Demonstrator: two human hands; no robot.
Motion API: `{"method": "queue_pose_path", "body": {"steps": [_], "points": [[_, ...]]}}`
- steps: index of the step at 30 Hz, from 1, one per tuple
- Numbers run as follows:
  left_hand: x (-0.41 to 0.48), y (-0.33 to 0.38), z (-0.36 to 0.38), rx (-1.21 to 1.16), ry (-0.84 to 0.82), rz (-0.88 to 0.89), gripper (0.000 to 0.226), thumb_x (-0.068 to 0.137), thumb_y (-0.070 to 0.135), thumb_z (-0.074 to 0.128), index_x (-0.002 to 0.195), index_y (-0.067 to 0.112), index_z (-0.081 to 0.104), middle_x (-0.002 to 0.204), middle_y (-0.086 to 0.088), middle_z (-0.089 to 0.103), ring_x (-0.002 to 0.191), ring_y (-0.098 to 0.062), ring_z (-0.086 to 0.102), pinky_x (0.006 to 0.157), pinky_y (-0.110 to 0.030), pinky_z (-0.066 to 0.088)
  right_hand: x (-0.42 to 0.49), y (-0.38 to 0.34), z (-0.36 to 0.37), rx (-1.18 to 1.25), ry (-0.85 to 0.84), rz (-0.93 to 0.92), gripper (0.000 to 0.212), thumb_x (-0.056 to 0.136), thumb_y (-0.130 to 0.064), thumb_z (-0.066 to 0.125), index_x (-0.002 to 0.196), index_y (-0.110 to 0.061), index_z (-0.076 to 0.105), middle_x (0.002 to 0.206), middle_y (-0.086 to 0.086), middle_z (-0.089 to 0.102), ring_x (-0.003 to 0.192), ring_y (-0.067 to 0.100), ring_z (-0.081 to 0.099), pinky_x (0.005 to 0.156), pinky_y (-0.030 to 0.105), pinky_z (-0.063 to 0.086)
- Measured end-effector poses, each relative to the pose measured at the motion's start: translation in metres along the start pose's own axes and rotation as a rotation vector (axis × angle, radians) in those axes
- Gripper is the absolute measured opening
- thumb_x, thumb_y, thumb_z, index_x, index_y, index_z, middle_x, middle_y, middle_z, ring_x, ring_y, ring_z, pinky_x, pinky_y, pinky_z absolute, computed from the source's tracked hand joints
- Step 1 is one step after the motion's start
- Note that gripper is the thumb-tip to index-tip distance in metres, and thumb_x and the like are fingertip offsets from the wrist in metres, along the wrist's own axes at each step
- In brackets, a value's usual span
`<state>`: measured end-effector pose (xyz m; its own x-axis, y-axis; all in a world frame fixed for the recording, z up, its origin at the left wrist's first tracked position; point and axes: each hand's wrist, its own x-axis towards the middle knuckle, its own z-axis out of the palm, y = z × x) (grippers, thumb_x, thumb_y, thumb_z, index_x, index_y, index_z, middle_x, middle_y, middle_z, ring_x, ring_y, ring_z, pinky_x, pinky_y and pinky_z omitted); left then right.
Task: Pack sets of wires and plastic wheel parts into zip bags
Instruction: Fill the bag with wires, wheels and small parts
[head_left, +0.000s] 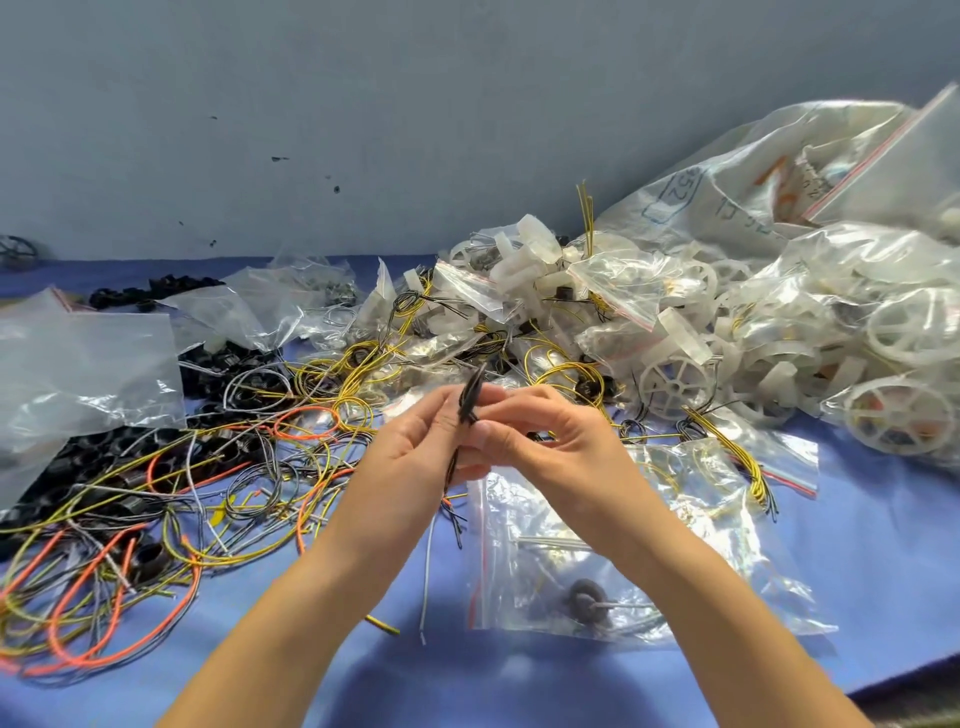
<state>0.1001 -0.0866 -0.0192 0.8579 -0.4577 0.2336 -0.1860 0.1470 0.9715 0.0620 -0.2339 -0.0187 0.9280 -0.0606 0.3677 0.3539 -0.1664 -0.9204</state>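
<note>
My left hand (410, 452) and my right hand (540, 431) meet above the middle of the table, both pinching a dark wire bundle (470, 397) that sticks up between the fingertips. A thin white wire (428, 561) hangs down from the hands to the cloth. Just below my right hand lies a clear zip bag (597, 561) with a dark ring part (589, 603) and wires inside. Loose yellow, orange and grey wires (156, 519) sprawl to the left. White plastic wheels (672, 387) lie in a heap to the right.
A blue cloth (883, 571) covers the table. Empty clear bags (88, 364) lie at the left, filled zip bags and a big sack of wheels (779, 182) pile up at the right. Black ring parts (150, 293) sit at the back left. A grey wall stands behind.
</note>
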Motion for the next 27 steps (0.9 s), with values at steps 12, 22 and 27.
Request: {"method": "queue_pose_path", "body": {"steps": [12, 22, 27], "points": [[-0.009, 0.008, -0.018, 0.325, -0.202, 0.065, 0.025, 0.095, 0.026, 0.05, 0.107, 0.014, 0.068, 0.086, 0.006, 0.066, 0.091, -0.001, 0.06, 0.091, -0.019, 0.045, -0.004, -0.001, -0.005, 0.057, -0.001, 0.078, 0.023, 0.078, -0.026, 0.075, 0.095, -0.01, 0.076, 0.103, 0.007, 0.069, 0.094, 0.012, 0.067, 0.084, 0.025, 0.051], [-0.011, -0.012, -0.061, 1.129, 0.082, 0.136, 0.027, 0.093, 0.008, 0.062, 0.113, 0.024, 0.072, 0.082, 0.025, 0.066, 0.096, -0.01, 0.062, 0.115, -0.039, 0.022, -0.009, 0.017, -0.004, -0.973, -0.235, -0.136, 0.056, 0.087, 0.005, 0.048, 0.115, -0.04, 0.067, 0.142, -0.003, 0.047, 0.127, 0.022, 0.04, 0.106, 0.04, 0.034], [-0.015, -0.01, -0.072, 1.015, 0.063, -0.01, 0.019, 0.094, 0.016, 0.062, 0.106, 0.026, 0.073, 0.068, 0.022, 0.068, 0.065, 0.007, 0.057, 0.063, -0.007, 0.04, -0.008, 0.018, -0.001, -1.092, -0.323, -0.219, 0.042, 0.086, -0.003, 0.053, 0.105, -0.038, 0.065, 0.151, -0.001, 0.038, 0.141, 0.023, 0.027, 0.112, 0.038, 0.02]]}}
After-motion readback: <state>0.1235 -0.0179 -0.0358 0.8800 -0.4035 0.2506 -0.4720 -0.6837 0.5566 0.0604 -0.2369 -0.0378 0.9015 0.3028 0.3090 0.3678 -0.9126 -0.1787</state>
